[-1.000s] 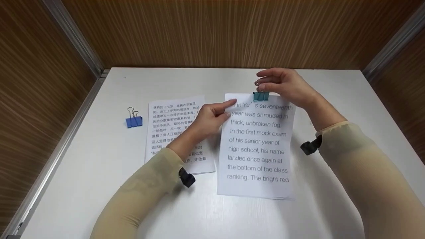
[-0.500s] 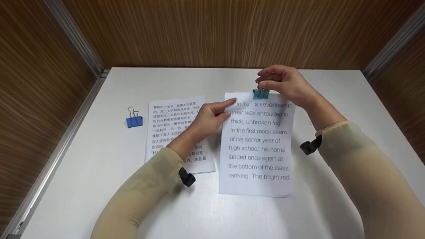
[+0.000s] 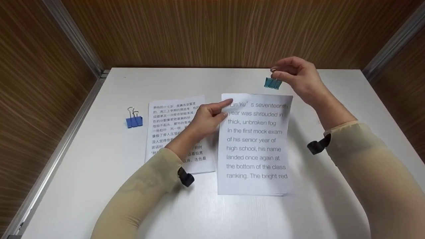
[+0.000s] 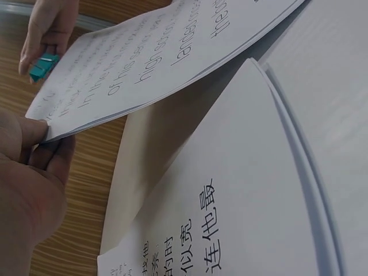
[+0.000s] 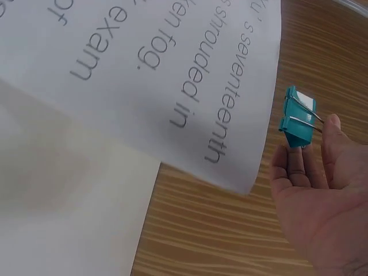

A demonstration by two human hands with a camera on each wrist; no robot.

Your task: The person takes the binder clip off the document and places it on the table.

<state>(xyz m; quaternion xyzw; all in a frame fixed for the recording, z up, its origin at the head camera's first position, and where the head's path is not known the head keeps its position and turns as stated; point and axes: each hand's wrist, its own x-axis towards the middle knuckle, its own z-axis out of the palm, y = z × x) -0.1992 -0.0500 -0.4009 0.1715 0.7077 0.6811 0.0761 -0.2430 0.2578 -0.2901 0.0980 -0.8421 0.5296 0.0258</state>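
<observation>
My left hand (image 3: 210,120) pinches the upper left edge of a stack of paper sheets (image 3: 255,142) with large English print, thumb on top and fingers underneath. In the left wrist view the held end of this stack (image 4: 144,63) is raised off the table. Beyond its top edge, my right hand (image 3: 303,78) holds a teal binder clip (image 3: 273,83) by its wire handles. The right wrist view shows the clip (image 5: 299,118) apart from the paper, its handles between thumb and fingers.
A second paper stack (image 3: 176,132) with Chinese print lies to the left, partly under my left forearm. Further left a blue binder clip (image 3: 134,121) stands with its handles up. Wood-grain panels (image 3: 232,33) enclose the white table (image 3: 116,89).
The teal binder clip has come off the paper's top edge. My right hand has carried it up and to the right. My left hand keeps its hold, and the paper has shifted slightly left.
</observation>
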